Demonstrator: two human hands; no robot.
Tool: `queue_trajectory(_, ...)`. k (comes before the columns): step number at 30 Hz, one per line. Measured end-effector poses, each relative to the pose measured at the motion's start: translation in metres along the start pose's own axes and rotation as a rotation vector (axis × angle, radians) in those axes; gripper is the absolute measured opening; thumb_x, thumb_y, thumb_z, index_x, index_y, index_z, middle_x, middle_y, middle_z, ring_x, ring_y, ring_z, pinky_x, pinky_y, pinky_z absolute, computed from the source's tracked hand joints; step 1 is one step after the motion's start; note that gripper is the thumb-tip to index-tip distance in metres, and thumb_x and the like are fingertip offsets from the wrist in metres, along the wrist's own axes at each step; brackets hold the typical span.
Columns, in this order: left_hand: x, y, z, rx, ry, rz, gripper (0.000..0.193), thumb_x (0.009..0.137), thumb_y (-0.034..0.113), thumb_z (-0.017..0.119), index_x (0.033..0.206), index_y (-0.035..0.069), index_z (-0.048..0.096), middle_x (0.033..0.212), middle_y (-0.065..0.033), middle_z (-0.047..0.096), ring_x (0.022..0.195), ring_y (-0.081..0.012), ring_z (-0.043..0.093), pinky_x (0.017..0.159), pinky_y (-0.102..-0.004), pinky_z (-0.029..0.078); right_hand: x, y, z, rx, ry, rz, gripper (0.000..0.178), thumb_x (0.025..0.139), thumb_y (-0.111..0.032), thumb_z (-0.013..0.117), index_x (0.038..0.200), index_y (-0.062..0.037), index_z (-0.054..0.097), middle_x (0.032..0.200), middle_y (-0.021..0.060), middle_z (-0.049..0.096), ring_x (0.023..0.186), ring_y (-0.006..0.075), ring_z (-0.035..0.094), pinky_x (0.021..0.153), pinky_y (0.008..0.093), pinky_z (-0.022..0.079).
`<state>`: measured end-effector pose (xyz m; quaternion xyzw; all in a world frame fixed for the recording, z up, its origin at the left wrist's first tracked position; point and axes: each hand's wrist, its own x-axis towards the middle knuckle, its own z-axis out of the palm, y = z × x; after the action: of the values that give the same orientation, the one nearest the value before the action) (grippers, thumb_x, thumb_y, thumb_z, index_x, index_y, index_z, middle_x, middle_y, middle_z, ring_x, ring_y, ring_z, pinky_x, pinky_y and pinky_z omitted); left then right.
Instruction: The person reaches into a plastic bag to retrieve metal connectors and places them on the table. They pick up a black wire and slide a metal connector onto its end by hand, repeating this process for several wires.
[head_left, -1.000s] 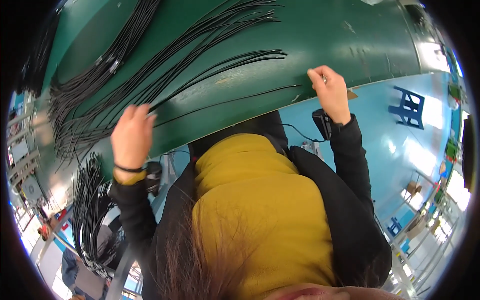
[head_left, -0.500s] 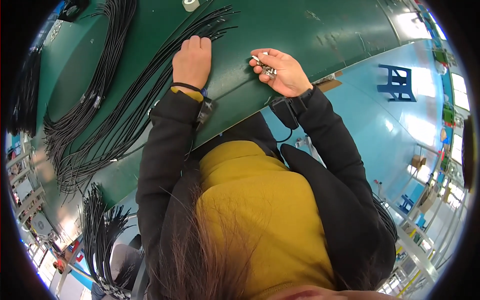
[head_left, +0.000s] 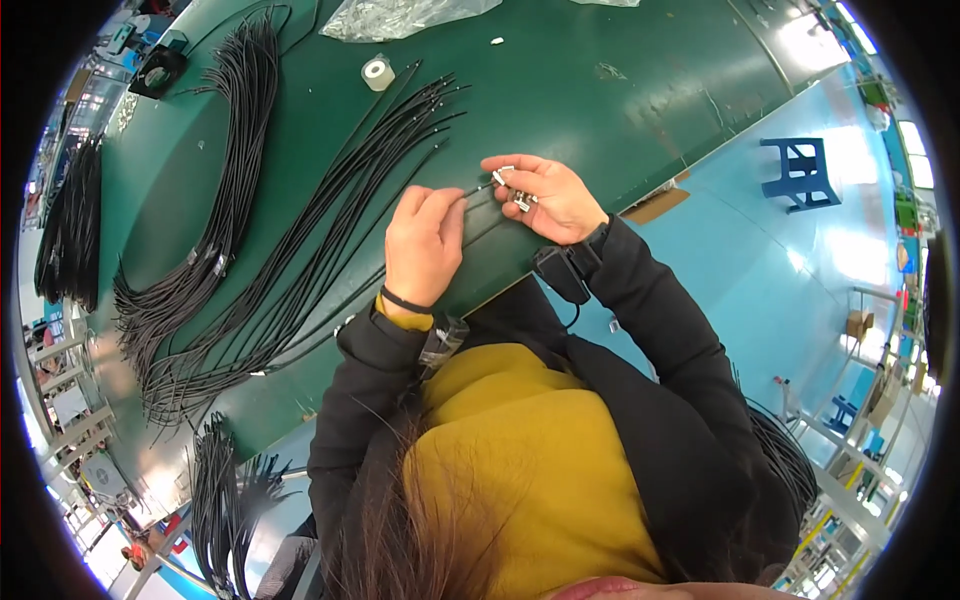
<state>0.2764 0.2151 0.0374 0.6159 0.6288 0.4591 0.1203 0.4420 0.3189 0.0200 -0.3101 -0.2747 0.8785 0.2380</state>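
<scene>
My left hand (head_left: 425, 245) is closed on a black cable, pinching it near its end. That cable end (head_left: 482, 188) points right and meets a small white connector (head_left: 503, 175) between the thumb and forefinger of my right hand (head_left: 555, 200). Several more small metal-and-white connectors (head_left: 522, 200) are cupped under the curled fingers of the right hand. Whether the cable sits inside the connector or only touches it, I cannot tell. Left of my hands lies a loose bundle of black cables (head_left: 330, 215), its tips fanned out toward the far side of the table.
The green table (head_left: 620, 110) carries a second cable bundle (head_left: 245, 150), a white tape roll (head_left: 377, 72) and a clear bag of small parts (head_left: 400, 15). More cables hang at the left (head_left: 70, 220) and lower left (head_left: 215, 500). A blue stool (head_left: 800, 173) stands on the floor.
My left hand has come off the bundle and moved right with one cable. My right hand has shifted slightly nearer, and a connector now meets the cable end. The view has tilted farther out.
</scene>
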Motion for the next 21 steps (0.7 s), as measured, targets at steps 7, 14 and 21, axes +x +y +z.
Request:
queue_trajectory(7, 0.0015, -0.0002, 0.0011, -0.036, 0.034, -0.046, 0.013, 0.078, -0.004, 0.065, 0.09, 0.002, 0.064, 0.079, -0.0121, 0.057, 0.066, -0.0284, 0.059, 0.058, -0.0328, 0.048, 0.003, -0.0002, -0.0004, 0.058, -0.027, -0.003, 0.022, 0.093, -0.009, 0.055, 0.113, 0.0011, 0.057, 0.089, 0.003, 0.057, 0.079, 0.0103, 0.055, 0.066, 0.0232, 0.046)
queue_trajectory(14, -0.0005, -0.0024, 0.0044, -0.036, 0.045, -0.043, 0.013, 0.078, -0.004, 0.065, 0.09, 0.002, 0.064, 0.079, -0.0121, 0.057, 0.065, -0.0275, 0.059, 0.058, -0.0321, 0.049, 0.0036, -0.0009, 0.0052, 0.052, 0.013, 0.011, 0.016, 0.094, -0.01, 0.056, 0.107, -0.0017, 0.058, 0.089, 0.0031, 0.056, 0.08, 0.0108, 0.055, 0.066, 0.0233, 0.047)
queue_trajectory(21, -0.0036, -0.0053, 0.0048, -0.007, 0.048, -0.031, 0.013, 0.078, -0.004, 0.066, 0.089, 0.003, 0.064, 0.078, -0.0111, 0.057, 0.065, -0.026, 0.059, 0.057, -0.032, 0.048, 0.0006, 0.0054, 0.0086, 0.081, 0.016, 0.006, 0.013, 0.094, -0.017, 0.059, 0.098, -0.0052, 0.057, 0.091, 0.0031, 0.056, 0.082, 0.0111, 0.055, 0.064, 0.0221, 0.046)
